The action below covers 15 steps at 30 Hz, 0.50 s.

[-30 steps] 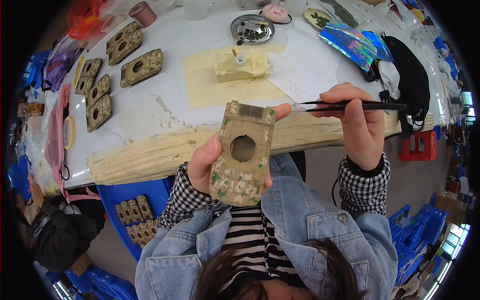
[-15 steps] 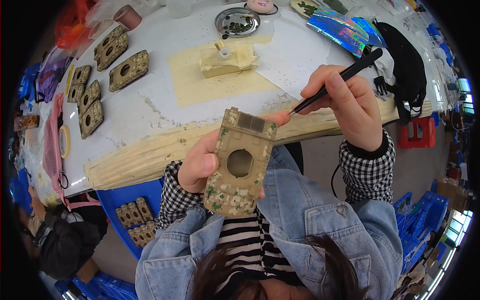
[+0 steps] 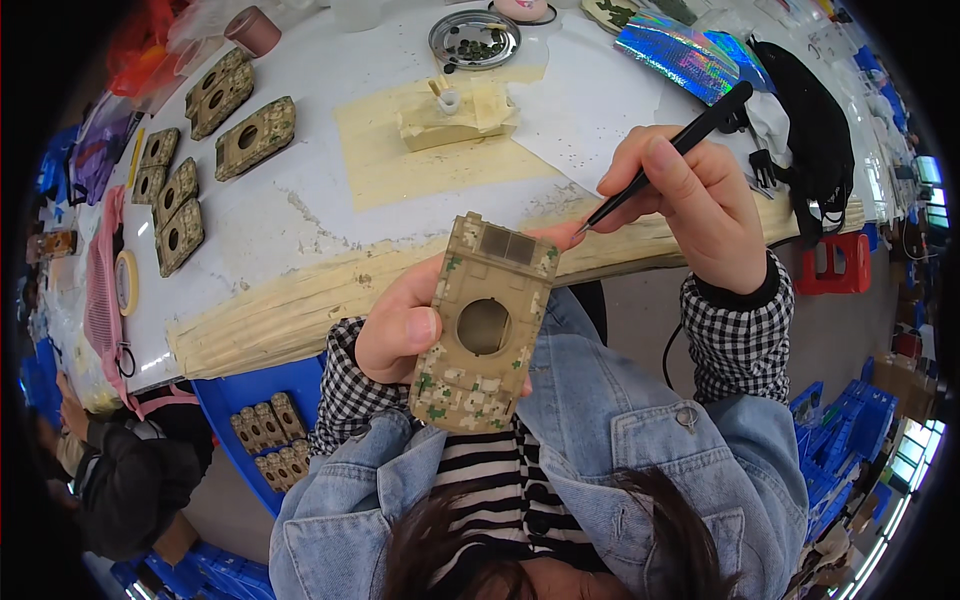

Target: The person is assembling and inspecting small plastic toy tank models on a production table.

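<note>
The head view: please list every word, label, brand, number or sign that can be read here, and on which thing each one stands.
No text can be read here.
Camouflage model hull: colour patches, no lettering that I can make out.
Black tweezers: no marking can be made out.
Shiny holographic sheet: any print is too small to tell.
Pink round thing: cut off by the top edge, nothing readable.
</note>
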Available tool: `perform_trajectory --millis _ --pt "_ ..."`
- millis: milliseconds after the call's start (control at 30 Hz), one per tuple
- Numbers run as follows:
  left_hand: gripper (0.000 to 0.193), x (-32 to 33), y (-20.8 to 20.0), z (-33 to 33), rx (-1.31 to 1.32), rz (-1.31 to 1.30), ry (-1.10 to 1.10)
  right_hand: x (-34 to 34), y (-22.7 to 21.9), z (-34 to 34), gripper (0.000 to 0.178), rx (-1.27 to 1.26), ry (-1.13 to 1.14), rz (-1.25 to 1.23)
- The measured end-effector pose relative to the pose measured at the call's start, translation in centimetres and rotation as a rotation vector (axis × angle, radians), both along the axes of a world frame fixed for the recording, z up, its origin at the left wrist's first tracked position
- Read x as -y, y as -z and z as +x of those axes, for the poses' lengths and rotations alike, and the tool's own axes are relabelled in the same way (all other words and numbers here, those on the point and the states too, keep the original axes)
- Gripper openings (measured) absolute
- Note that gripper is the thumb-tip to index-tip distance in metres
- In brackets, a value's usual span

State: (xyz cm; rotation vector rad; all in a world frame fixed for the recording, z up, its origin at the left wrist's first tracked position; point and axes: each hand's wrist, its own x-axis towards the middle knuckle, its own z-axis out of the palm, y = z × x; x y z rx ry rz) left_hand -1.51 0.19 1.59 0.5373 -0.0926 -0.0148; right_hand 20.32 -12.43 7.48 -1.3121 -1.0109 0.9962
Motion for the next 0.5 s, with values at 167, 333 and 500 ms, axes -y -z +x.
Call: perform_trajectory --millis 167,333,500 --pt "0.086 -0.07 0.01 -0.09 -0.017 0.001 0.001 -0.1 0.11 -0.04 0.04 -0.003 0.01 -0.002" --pt "0.086 -0.01 0.06 -0.21 -0.035 -0.007 -0.01 -0.23 0.21 -0.05 0.04 -0.008 0.013 -0.007" --pt "0.088 -0.07 -0.48 -0.03 -0.083 0.044 -0.019 -0.28 0.4 -0.07 0.04 -0.015 0.017 -0.018"
